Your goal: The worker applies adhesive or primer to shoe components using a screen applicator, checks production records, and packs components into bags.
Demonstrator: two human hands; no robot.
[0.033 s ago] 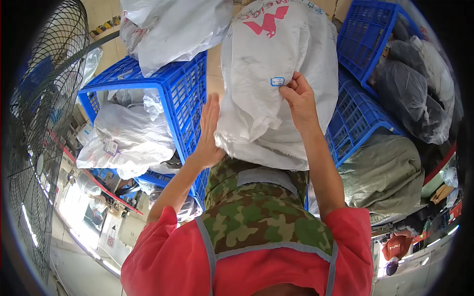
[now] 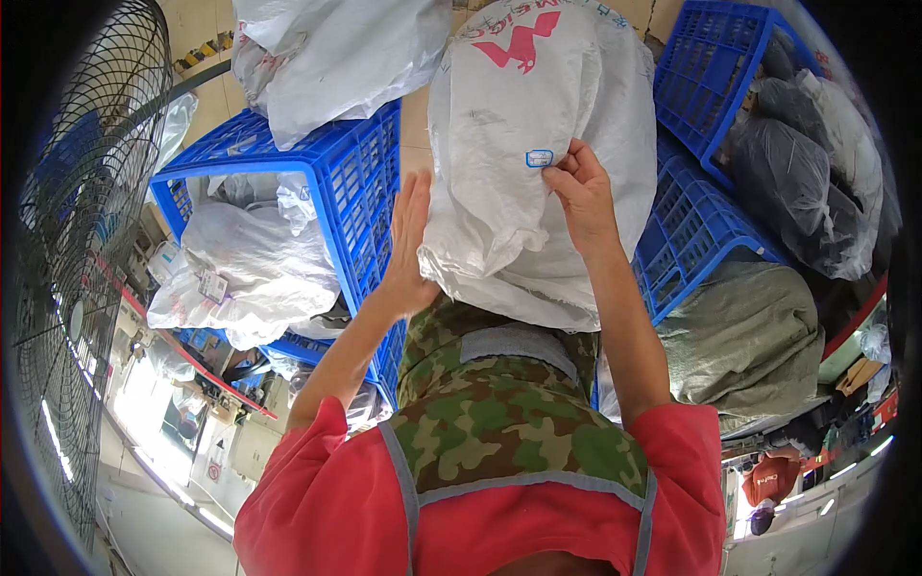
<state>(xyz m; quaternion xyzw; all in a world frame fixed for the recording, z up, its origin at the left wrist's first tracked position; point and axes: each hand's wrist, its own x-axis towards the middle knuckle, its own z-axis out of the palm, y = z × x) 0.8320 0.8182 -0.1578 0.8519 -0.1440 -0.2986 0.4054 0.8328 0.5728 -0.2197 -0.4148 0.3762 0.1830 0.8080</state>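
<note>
Beneath fingers [image 2: 587, 169], white sack [image 2: 495, 178] (wrinkly).

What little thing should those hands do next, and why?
Maybe lay the left hand flat on the white sack to steady it: that hand is open by the sack's left edge, while the right hand seems to pinch the small blue-edged label.

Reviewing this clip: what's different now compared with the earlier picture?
Very little: the left hand's fingertips have shifted slightly forward, away from the body, beside the white sack. No grasp or release is visible. The right hand remains at the label's edge; sack and blue crate look unchanged.
</note>
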